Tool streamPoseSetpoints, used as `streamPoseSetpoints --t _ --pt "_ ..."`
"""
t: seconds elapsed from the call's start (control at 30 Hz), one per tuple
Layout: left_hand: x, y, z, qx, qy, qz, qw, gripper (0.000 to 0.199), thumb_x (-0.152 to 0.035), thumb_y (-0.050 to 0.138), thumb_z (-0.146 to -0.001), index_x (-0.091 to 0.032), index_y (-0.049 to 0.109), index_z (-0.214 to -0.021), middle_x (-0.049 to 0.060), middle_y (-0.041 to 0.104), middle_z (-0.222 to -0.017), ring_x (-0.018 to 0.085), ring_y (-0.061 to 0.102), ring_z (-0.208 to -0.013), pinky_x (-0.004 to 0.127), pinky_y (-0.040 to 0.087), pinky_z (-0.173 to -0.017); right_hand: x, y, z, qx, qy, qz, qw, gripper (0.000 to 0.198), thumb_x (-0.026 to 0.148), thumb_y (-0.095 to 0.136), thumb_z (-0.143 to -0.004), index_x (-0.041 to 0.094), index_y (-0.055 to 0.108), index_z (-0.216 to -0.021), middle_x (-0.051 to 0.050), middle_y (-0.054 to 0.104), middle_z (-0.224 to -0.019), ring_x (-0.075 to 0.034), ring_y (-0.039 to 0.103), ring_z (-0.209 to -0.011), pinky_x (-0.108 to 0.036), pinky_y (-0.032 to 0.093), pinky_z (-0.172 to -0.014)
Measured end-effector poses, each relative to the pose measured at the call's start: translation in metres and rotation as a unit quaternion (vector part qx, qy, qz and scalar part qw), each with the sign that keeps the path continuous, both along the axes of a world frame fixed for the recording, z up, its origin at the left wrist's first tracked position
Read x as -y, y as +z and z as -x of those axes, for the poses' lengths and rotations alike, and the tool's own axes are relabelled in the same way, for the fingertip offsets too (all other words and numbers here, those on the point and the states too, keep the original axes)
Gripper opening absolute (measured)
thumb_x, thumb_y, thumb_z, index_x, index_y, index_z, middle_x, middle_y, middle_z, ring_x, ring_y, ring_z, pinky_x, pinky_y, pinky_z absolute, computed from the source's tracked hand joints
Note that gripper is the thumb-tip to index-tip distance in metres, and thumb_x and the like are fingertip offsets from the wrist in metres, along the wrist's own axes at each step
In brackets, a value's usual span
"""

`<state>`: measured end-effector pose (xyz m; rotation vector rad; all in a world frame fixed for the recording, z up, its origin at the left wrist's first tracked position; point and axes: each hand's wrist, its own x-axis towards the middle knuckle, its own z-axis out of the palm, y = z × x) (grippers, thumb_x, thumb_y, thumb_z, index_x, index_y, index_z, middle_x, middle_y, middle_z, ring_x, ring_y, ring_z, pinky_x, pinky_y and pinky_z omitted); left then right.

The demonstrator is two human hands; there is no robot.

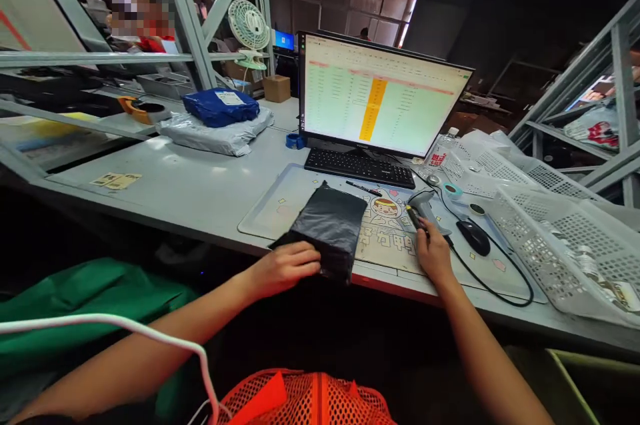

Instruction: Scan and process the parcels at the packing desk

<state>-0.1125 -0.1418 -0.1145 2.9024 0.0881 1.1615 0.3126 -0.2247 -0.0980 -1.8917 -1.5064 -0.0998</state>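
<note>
A black plastic-wrapped parcel (331,222) lies at the desk's front edge, its near end jutting slightly past it. My left hand (287,266) grips its near left side, fingers together. On the desk mat (390,248), my right hand (433,252) is closed around a slim black-and-yellow tool (414,217) that looks like a utility knife; its lower end is hidden by my fingers. Touching or just behind that hand is a grey barcode scanner (426,204) with a black cable. A black pen (363,188) rests beyond the parcel.
A monitor (380,98) stands behind a keyboard (359,167). To the right are a mouse (473,237) and white perforated baskets (560,245). Blue (220,106) and grey parcels (215,134) lie at left, near a metal rack (185,18). A white cable (125,324) crosses my left forearm.
</note>
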Motion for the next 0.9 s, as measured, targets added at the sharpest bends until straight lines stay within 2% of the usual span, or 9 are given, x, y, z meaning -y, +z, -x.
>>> streamPoseSetpoints --t 0.1,0.17,0.23,0.33,0.43,0.53,0.67,0.8,0.9 --pt "0.018 -0.014 0.002 -0.041 0.018 0.068 0.997 0.029 -0.005 0.046 -0.103 -0.020 0.071 -0.107 0.008 0.078 -0.100 0.020 0.071 -0.091 0.030 0.055 -0.082 -0.003 0.035 0.009 -0.066 0.026 0.023 0.997 0.061 0.053 0.043 -0.103 0.012 0.065 -0.143 -0.010 0.074 -0.086 -0.027 0.071 -0.081 -0.042 0.057 -0.084" --pt "0.021 -0.018 0.005 -0.033 0.044 0.140 0.989 0.022 -0.011 0.050 -0.105 -0.020 0.070 -0.103 0.007 0.076 -0.096 0.020 0.070 -0.089 0.030 0.054 -0.081 -0.013 0.066 0.028 -0.086 0.099 0.059 0.990 0.061 0.060 0.050 -0.101 0.015 0.071 -0.136 -0.003 0.067 -0.070 -0.023 0.064 -0.066 -0.036 0.053 -0.072" --pt "0.021 -0.020 0.009 -0.031 0.060 0.189 0.980 0.018 -0.014 0.052 -0.105 -0.020 0.069 -0.101 0.007 0.075 -0.095 0.021 0.069 -0.089 0.030 0.052 -0.081 -0.030 0.098 0.060 -0.071 0.200 0.096 0.972 0.056 0.062 0.056 -0.099 0.017 0.078 -0.124 -0.002 0.067 -0.070 -0.020 0.062 -0.064 -0.032 0.050 -0.069" --pt "0.019 -0.018 0.015 -0.039 0.066 0.229 0.970 0.017 -0.014 0.053 -0.103 -0.021 0.069 -0.100 0.006 0.075 -0.097 0.021 0.068 -0.091 0.031 0.051 -0.084 -0.061 0.131 0.125 -0.007 0.357 0.160 0.920 0.042 0.054 0.063 -0.097 0.019 0.084 -0.111 -0.005 0.078 -0.088 -0.019 0.067 -0.077 -0.030 0.049 -0.075" --pt "0.015 -0.017 0.025 -0.041 0.087 0.259 0.961 0.016 -0.015 0.055 -0.102 -0.021 0.069 -0.097 0.006 0.075 -0.097 0.022 0.068 -0.093 0.032 0.050 -0.085 -0.090 0.139 0.188 0.065 0.447 0.203 0.869 0.034 0.041 0.063 -0.098 0.018 0.086 -0.105 -0.005 0.081 -0.096 -0.018 0.067 -0.084 -0.028 0.047 -0.080" --pt "0.010 -0.018 0.040 -0.038 0.117 0.282 0.951 0.016 -0.014 0.055 -0.100 -0.021 0.069 -0.096 0.007 0.073 -0.098 0.022 0.067 -0.095 0.032 0.050 -0.086 -0.107 0.137 0.218 0.113 0.446 0.243 0.854 0.033 0.037 0.060 -0.099 0.016 0.086 -0.101 -0.005 0.079 -0.090 -0.016 0.062 -0.079 -0.027 0.044 -0.075" --pt "0.004 -0.023 0.056 -0.030 0.143 0.289 0.946 0.018 -0.012 0.053 -0.097 -0.020 0.069 -0.096 0.006 0.072 -0.096 0.021 0.067 -0.093 0.031 0.050 -0.084 -0.106 0.146 0.177 0.111 0.384 0.299 0.866 0.038 0.044 0.061 -0.099 0.014 0.085 -0.103 -0.005 0.075 -0.085 -0.015 0.059 -0.070 -0.028 0.042 -0.067" --pt "-0.003 -0.024 0.062 -0.030 0.143 0.293 0.945 0.019 -0.016 0.052 -0.097 -0.020 0.070 -0.096 0.007 0.073 -0.097 0.022 0.068 -0.095 0.032 0.051 -0.086 -0.075 0.161 0.074 0.096 0.250 0.371 0.889 0.049 0.062 0.060 -0.096 0.019 0.084 -0.095 -0.004 0.068 -0.070 -0.015 0.057 -0.059 -0.030 0.041 -0.060" --pt "-0.010 -0.012 0.065 -0.051 0.158 0.307 0.937 0.020 -0.019 0.053 -0.093 -0.020 0.072 -0.097 0.007 0.075 -0.099 0.024 0.070 -0.096 0.034 0.053 -0.089 -0.043 0.141 0.010 0.121 0.113 0.340 0.926 0.047 0.064 0.066 -0.091 0.020 0.085 -0.094 -0.005 0.069 -0.069 -0.019 0.061 -0.061 -0.032 0.042 -0.060"
